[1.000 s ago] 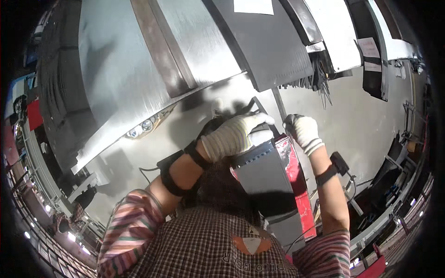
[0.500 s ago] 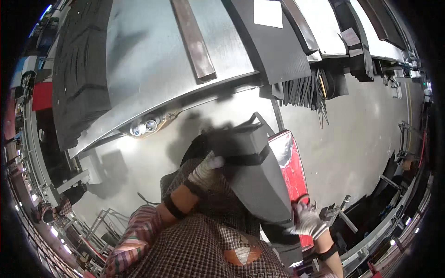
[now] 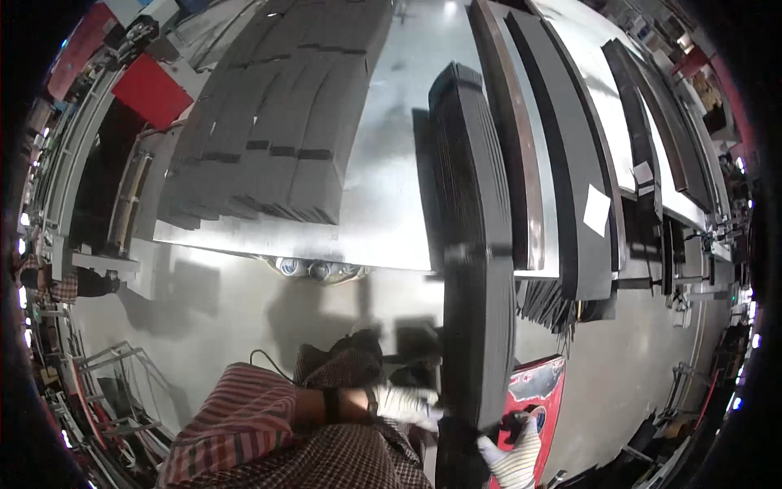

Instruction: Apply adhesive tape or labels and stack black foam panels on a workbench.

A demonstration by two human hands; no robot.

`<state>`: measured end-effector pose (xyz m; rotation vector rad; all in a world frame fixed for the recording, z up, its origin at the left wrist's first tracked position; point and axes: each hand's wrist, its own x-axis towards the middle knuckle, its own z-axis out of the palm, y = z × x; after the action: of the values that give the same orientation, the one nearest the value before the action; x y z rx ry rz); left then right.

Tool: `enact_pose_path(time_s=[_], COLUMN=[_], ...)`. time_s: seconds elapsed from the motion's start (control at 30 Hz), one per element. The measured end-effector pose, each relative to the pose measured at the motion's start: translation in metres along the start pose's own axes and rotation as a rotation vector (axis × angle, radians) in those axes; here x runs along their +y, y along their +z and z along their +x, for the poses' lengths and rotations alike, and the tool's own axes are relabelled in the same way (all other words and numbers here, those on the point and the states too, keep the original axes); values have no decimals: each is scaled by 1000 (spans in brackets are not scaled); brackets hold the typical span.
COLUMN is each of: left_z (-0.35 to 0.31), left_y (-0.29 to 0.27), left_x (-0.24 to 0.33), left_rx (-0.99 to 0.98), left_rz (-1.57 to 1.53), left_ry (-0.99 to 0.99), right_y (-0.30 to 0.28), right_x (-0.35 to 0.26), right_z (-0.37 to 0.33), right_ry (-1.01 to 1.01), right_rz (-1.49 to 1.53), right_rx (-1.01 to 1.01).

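Note:
A long bundle of dark grey strips (image 3: 482, 326) stretches away from me, its far end lying on the metal table and its near end between my hands. Black bands wrap it at several places. My left hand (image 3: 407, 405), in a striped white glove, is closed against the bundle's left side, its fingertips partly hidden. On the right, my gloved right hand (image 3: 517, 463) curls beside the bundle's near end, thumb close to it. A small dark round thing (image 3: 515, 424) shows between its thumb and fingers; its kind is unclear.
The metal table (image 3: 391, 236) carries stacked grey strips (image 3: 277, 138) on the left. Brown bars (image 3: 521, 179) and a grey strip with a white paper (image 3: 596, 210) lie to the right. A red worn surface (image 3: 550, 383) stands beside my right hand, with dark thin strips (image 3: 550, 310) hanging beyond.
The bundle has swung from a slant across my body to pointing away, its far end now on the table. My view has shifted. Both hands are now at its near end.

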<state>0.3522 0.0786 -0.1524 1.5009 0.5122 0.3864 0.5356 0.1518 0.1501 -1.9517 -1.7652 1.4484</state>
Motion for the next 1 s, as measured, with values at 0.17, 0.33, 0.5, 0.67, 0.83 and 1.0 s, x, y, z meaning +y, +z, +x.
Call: enact_pose_path(time_s=[0.17, 0.33, 0.5, 0.67, 0.83, 1.0], left_z=[-68, -93, -119, -105, -64, -34], left_y=[-77, -146, -164, -137, -122, -88], left_x=[94, 92, 112, 74, 85, 80], left_rx=[585, 706, 1077, 1001, 396, 954], left_rz=[-1528, -1014, -1144, -1372, -1493, -360], left_ry=[-97, -244, -39, 372, 633, 207], right_y=[68, 123, 147, 183, 211, 122], right_x=[-2, 8, -68, -247, -273, -190], right_z=[-24, -22, 77, 206, 274, 197], right_ry=[-268, -275, -422, -648, -899, -840], right_rz=[-414, -367, -50, -366, -171, -121], right_rx=[223, 306, 335, 305, 340, 17])
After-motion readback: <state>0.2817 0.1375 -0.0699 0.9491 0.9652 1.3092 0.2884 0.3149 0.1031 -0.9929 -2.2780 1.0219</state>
